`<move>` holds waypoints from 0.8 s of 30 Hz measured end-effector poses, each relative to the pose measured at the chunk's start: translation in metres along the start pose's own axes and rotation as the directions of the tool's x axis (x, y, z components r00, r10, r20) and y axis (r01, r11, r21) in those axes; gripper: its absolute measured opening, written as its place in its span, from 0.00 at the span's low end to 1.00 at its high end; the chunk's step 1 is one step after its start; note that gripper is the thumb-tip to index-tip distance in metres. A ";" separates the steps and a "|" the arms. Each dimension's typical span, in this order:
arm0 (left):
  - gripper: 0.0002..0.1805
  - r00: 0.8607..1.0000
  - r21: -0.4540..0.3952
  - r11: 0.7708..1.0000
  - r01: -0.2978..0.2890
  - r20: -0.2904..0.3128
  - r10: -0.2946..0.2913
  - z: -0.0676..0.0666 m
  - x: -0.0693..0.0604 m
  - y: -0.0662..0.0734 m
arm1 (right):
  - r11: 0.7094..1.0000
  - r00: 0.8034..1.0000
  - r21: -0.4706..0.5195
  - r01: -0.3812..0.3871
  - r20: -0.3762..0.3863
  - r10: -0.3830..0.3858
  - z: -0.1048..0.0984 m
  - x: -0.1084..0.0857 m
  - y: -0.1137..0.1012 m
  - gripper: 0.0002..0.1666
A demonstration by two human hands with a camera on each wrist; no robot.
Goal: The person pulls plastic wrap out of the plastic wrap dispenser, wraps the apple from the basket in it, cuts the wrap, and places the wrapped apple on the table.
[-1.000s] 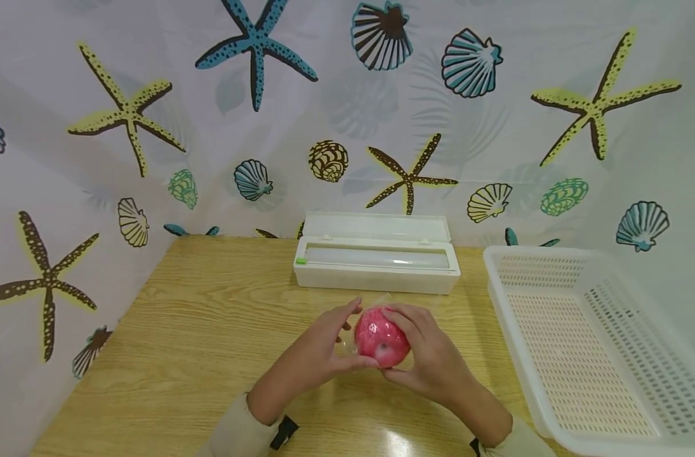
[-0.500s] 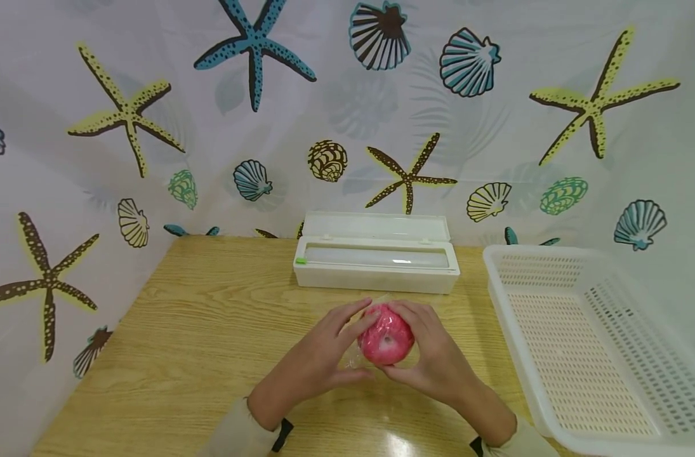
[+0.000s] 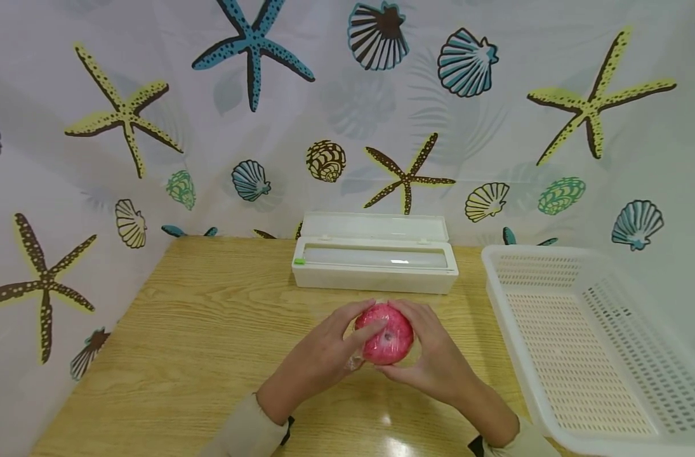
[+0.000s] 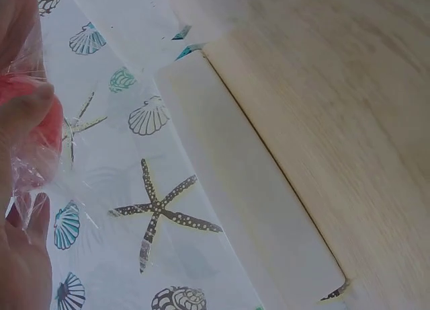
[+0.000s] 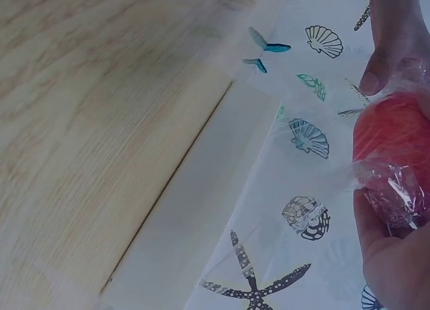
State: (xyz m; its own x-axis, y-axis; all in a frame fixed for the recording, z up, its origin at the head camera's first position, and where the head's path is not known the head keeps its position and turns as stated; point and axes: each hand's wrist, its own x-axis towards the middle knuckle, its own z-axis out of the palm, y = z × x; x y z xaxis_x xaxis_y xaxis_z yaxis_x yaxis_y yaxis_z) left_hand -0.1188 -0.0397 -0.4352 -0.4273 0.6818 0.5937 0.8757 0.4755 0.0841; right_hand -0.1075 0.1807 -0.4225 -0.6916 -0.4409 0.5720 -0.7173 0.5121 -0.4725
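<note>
A red apple with clear film around it is held between both hands above the table. The right hand grips its right side, thumb below and fingers on top. The left hand is at its left side, with a finger or thumb lying across the apple's front. Loose film bunches by the left fingers in the left wrist view. In the right wrist view the apple has crinkled film on its lower part. The far side of the apple is hidden.
Behind the hands stands a white box with its lid raised and a roll inside. A white perforated basket is on the right of the wooden table. A shell-and-starfish patterned cloth hangs behind.
The left hand has shifted its fingers and closed in on the apple, and a digit now lies across its front. The apple has turned slightly and moved a little right.
</note>
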 end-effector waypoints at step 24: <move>0.49 0.997 -0.021 0.999 -0.033 -0.069 0.031 0.008 0.010 0.002 | 0.972 0.978 0.111 -0.206 0.053 0.201 -0.005 -0.001 -0.007 0.54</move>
State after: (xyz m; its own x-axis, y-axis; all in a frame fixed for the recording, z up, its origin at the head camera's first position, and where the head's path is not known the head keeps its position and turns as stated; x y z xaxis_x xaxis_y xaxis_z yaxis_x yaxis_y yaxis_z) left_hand -0.1229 -0.0278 -0.4355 -0.3831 0.6568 0.6495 0.8939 0.4408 0.0815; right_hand -0.1009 0.1814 -0.4164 -0.8252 -0.3672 0.4292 -0.5644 0.5071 -0.6513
